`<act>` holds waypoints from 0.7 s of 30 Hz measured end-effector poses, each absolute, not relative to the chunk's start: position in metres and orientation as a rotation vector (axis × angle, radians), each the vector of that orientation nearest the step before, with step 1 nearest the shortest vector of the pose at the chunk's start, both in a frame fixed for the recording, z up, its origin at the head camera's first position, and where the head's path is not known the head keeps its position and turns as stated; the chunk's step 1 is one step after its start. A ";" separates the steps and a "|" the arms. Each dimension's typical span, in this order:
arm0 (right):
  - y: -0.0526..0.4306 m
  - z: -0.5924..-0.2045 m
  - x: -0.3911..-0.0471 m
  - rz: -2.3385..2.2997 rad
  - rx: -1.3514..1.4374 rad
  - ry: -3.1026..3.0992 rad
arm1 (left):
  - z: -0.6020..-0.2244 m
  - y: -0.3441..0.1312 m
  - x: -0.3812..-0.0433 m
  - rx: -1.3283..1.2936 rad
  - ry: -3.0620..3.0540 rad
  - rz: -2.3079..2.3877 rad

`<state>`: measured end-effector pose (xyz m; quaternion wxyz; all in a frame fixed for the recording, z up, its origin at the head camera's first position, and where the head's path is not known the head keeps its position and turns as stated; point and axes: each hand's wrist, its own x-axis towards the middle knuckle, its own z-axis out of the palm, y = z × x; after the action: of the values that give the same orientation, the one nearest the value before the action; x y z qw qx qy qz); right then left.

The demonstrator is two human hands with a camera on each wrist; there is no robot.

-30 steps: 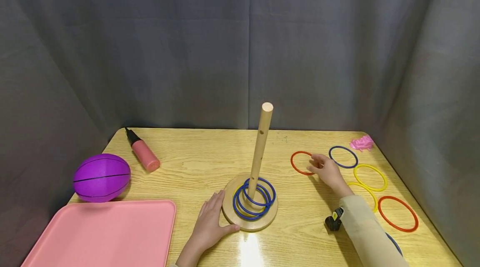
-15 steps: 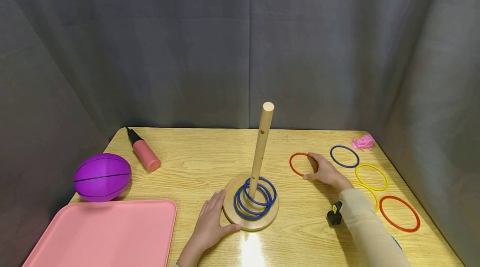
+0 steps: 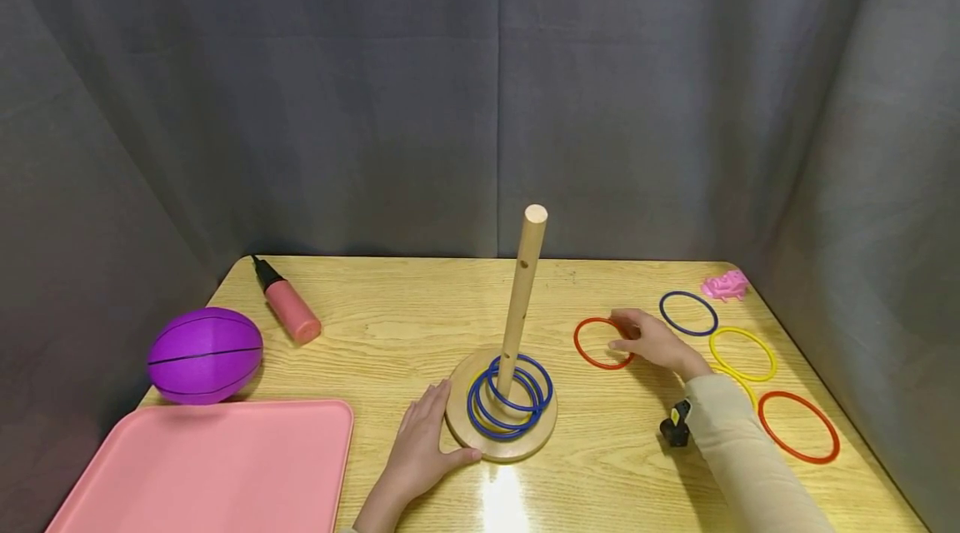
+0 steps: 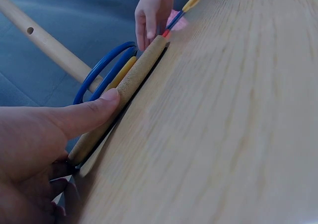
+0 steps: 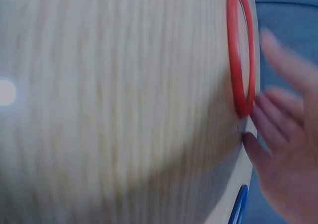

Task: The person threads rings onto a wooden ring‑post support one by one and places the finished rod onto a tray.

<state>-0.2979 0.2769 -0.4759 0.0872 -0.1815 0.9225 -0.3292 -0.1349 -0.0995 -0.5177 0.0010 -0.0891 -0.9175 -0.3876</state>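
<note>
A wooden ring-toss stand point(image 3: 501, 448) has a tall peg point(image 3: 522, 275) on a round base, several blue rings point(image 3: 542, 400) round the peg, and a yellow ring point(image 4: 120, 77) low among them. My left hand point(image 3: 420, 443) grips the base's near left edge, its thumb along the rim in the left wrist view. To the right, a red ring point(image 3: 587, 356) lies flat on the table. My right hand point(image 3: 651, 341) is at its right side, thumb and fingers spread apart; the right wrist view shows the fingers close to the red ring point(image 5: 233, 45) with nothing pinched.
Further right lie a blue ring point(image 3: 671, 324), yellow rings point(image 3: 772, 362) and another red ring point(image 3: 813, 458), with a pink toy point(image 3: 726, 285) behind. At left are a purple ball point(image 3: 205, 356), a hand pump point(image 3: 291, 310) and a pink tray point(image 3: 217, 466). A grey curtain point(image 3: 375, 100) hangs behind.
My right hand has reached the red ring, and the ring has shifted slightly nearer and left; the hand's thumb and fingers then spread apart. My left hand has stayed on the base.
</note>
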 end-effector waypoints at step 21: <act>0.268 -0.473 -0.305 -0.783 -0.292 3.030 | -0.517 -0.100 -0.134 -0.295 -2.867 -1.235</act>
<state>-0.3054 0.2685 -0.4730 -0.0007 -0.0930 0.9640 -0.2491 -0.1344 -0.1003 -0.5167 0.0028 -0.0939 -0.9143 -0.3939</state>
